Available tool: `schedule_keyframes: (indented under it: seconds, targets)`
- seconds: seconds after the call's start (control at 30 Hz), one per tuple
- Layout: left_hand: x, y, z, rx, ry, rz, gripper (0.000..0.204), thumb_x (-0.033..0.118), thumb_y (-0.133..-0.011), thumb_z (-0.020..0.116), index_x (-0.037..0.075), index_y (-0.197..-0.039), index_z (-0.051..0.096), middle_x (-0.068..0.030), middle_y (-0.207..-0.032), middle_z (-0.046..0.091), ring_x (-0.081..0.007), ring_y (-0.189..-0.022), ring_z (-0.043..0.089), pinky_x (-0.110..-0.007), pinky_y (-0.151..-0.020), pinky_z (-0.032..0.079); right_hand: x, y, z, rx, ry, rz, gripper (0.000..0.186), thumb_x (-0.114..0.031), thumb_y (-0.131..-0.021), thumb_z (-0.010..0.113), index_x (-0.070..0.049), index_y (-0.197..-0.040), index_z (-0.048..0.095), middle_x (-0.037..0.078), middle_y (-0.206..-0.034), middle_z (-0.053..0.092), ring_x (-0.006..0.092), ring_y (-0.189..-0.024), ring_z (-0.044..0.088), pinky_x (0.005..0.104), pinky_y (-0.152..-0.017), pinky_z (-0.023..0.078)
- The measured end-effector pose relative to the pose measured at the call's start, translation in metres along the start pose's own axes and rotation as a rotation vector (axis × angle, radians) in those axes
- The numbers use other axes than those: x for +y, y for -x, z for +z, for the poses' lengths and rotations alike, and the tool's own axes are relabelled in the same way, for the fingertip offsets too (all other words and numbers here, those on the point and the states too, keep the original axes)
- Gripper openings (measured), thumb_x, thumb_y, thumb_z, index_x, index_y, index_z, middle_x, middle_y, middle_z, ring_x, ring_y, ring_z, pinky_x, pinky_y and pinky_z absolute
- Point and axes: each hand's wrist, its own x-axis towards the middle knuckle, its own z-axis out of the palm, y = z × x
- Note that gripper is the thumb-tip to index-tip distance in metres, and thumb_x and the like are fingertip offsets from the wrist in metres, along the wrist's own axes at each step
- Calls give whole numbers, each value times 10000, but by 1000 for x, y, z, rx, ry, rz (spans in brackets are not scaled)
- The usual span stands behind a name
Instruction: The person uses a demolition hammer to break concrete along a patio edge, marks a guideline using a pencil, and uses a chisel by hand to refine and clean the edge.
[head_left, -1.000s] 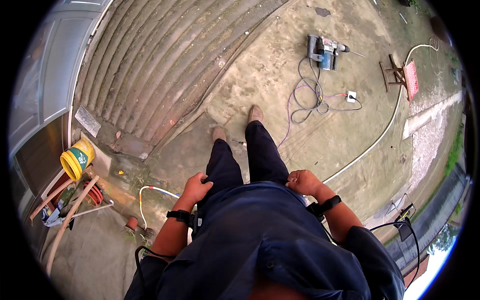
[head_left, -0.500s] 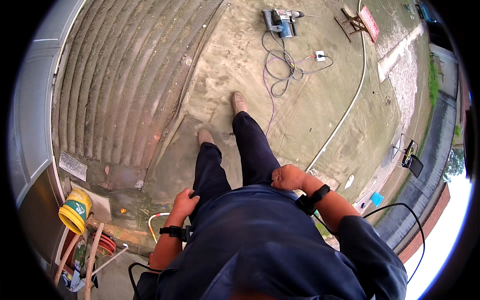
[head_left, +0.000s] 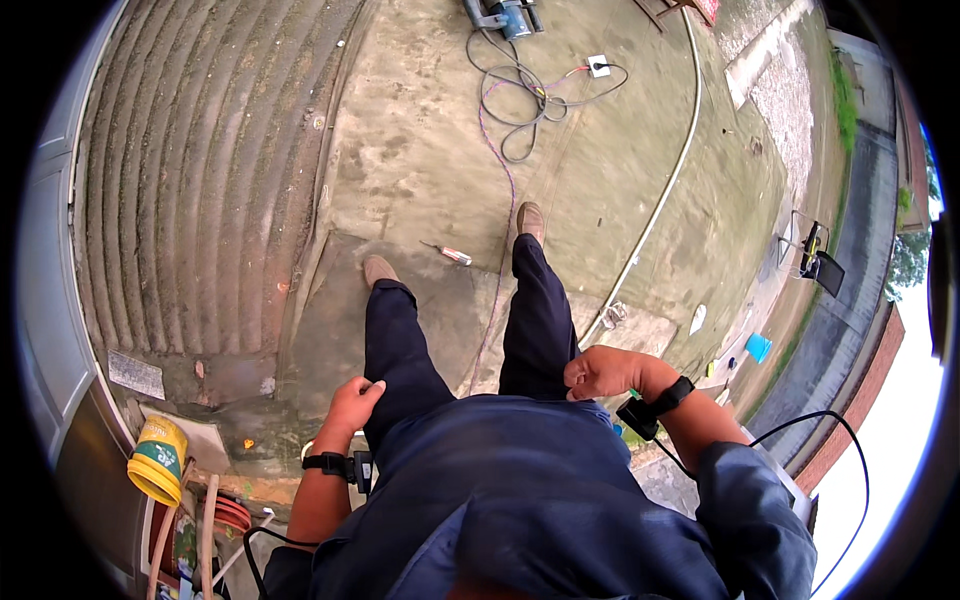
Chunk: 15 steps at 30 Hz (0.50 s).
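My left hand (head_left: pixel 355 403) hangs beside my left thigh, fingers curled in and thumb against them, with nothing showing in it. Loosely closed, my right hand (head_left: pixel 603 373) is at my right hip next to the dark trousers (head_left: pixel 535 335); no object shows in its fingers. Both wrists wear black straps with small devices. A screwdriver (head_left: pixel 455 256) with a pale and red handle lies on the concrete between my feet. Farther ahead, a blue and grey power drill (head_left: pixel 510 18) is cut off by the top edge. Its dark cable (head_left: pixel 520 95) lies coiled nearby.
A white socket box (head_left: pixel 598 66) joins the cable, and a thin purple wire (head_left: pixel 512 185) runs between my legs. A pale hose (head_left: pixel 668 190) crosses the ground at right. Ridged slabs (head_left: pixel 200 180) lie left, near a yellow bucket (head_left: pixel 158 460) and wooden poles (head_left: pixel 209 530).
My legs have moved apart, and the screwdriver, mostly hidden before, now shows between my feet. The drill has shifted up to the picture's edge. Both hands stay low beside my body.
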Motion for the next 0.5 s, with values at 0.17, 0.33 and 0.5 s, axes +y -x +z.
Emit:
schedule_keyframes:
  seconds: [0.17, 0.33, 0.5]
  targets:
    - [46, -44, 24, 142, -6, -19, 393, 373, -879, 652, -17, -928, 650, -145, -832, 672, -238, -763, 638, -357, -728, 502, 62, 27, -34, -36, 43, 64, 206, -260, -827, 689, -65, -778, 643, 40, -702, 640, 156, -683, 605, 311, -650, 472]
    - [114, -109, 81, 257, 197, -9, 279, 265, -912, 644, -13, -937, 628, -69, -750, 634, -138, -609, 578, -307, -590, 488, 134, -25, -157, -67, 224, -7, 225, -314, -838, 698, -97, -897, 719, 69, -828, 705, 192, -806, 667, 317, -735, 504]
    - [163, -162, 166, 250, 281, -69, 246, 222, -909, 652, -20, -951, 631, -61, -754, 638, -119, -626, 588, -284, -593, 501, 202, -130, -348, 600, 215, -8, 279, -338, -844, 666, -83, -952, 704, 137, -868, 706, 303, -856, 677, 389, -767, 529]
